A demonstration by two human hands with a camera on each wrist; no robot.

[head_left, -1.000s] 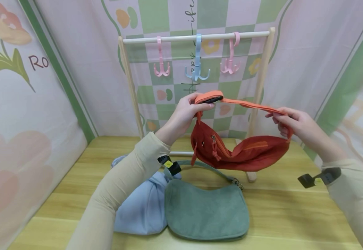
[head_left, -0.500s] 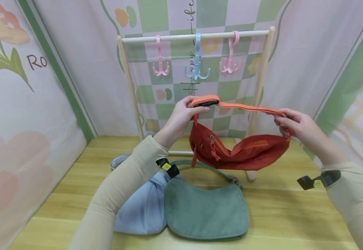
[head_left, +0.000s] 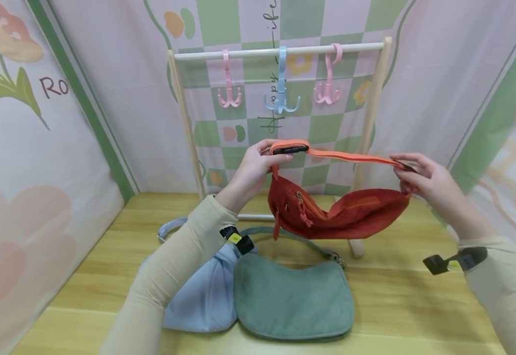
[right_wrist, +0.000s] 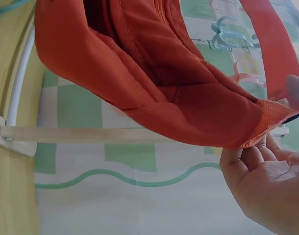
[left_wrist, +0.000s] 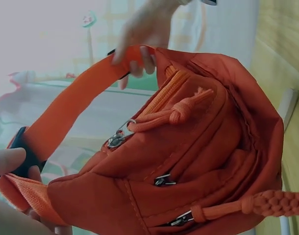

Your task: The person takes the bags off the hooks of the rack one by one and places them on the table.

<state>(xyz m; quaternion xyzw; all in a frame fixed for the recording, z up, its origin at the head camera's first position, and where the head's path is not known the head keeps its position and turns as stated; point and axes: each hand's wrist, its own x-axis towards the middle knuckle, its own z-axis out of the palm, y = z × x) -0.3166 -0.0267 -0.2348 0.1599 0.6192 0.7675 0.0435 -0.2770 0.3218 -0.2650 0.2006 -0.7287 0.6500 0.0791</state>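
A red fanny pack hangs in the air between my two hands, above the table. At its left end my left hand grips the orange strap beside a black buckle. My right hand pinches the strap at the other end, where a dark slider shows. In the left wrist view, zippers with braided cord pulls face the camera. The strap runs fairly taut from hand to hand, and the pouch sags below it.
A green shoulder bag lies on the wooden table. Beside it sits a light blue bag, partly behind my left sleeve. A rack behind carries two pink hooks and a blue hook.
My left hand has come down slightly and left with the buckle end. My right fingers have shifted on the strap, and the fanny pack has moved a little to the left.
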